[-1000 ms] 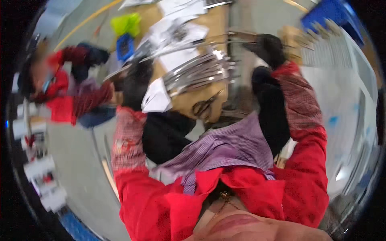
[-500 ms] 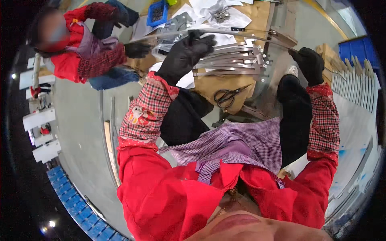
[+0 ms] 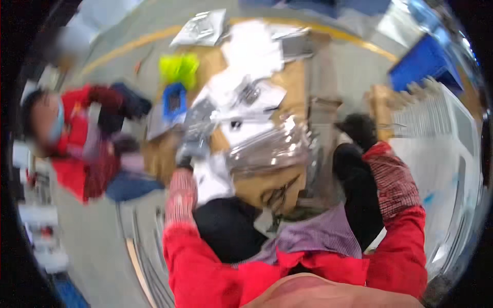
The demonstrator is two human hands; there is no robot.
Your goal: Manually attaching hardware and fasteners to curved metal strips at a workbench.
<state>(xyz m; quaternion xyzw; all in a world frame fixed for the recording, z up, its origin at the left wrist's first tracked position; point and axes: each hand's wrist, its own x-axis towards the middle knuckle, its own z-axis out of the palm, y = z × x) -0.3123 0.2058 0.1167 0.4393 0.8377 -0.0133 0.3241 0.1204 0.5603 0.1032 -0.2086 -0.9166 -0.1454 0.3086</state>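
**Handling and Hold Points**

The left hand [image 3: 185, 160] is at the near end of the grey plastic bag [image 3: 199, 123]; blur hides its fingers, so its grip cannot be told. The bag lies left of the metal strips [image 3: 269, 149] and is probably light, limp and slippery: pinch a gathered edge. The strips rest on brown cardboard [image 3: 246, 186], beyond the black-handled scissors [image 3: 270, 197]; likely smooth and springy: support near both ends. The black-gloved right hand [image 3: 361, 131] is apart from the strips, grip indeterminable.

The right glove [image 3: 360, 131] is black, jacket [image 3: 210, 269] red, apron [image 3: 321, 232] checked purple.
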